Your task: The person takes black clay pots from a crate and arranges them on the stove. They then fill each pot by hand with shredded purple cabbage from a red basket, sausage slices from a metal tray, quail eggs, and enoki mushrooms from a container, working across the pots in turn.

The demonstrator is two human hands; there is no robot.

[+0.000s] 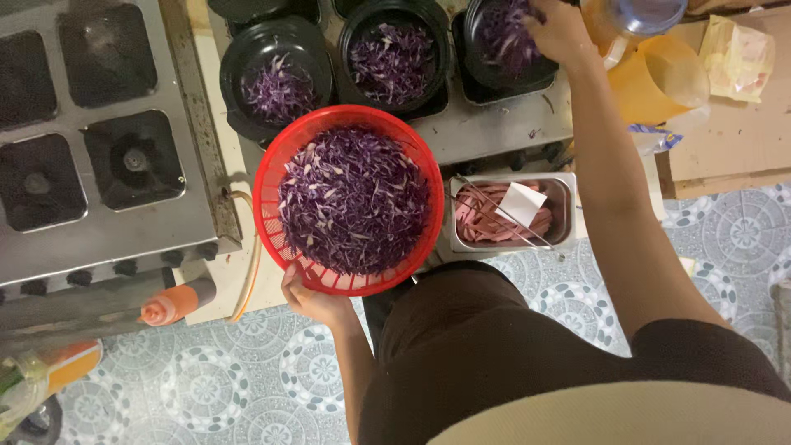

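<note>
Shredded purple cabbage (354,202) fills the red plastic colander (276,165), which the left hand (313,301) grips by its near rim, fingers curled over the edge, holding it above the table (486,132). Beyond it the right hand (556,33) reaches into the rightmost of three black bowls (478,62), fingers bunched among the cabbage already there (whether it pinches any shreds I cannot tell). Just right of the colander sits a steel tray (564,194) of pink strips with tongs laid across it.
</note>
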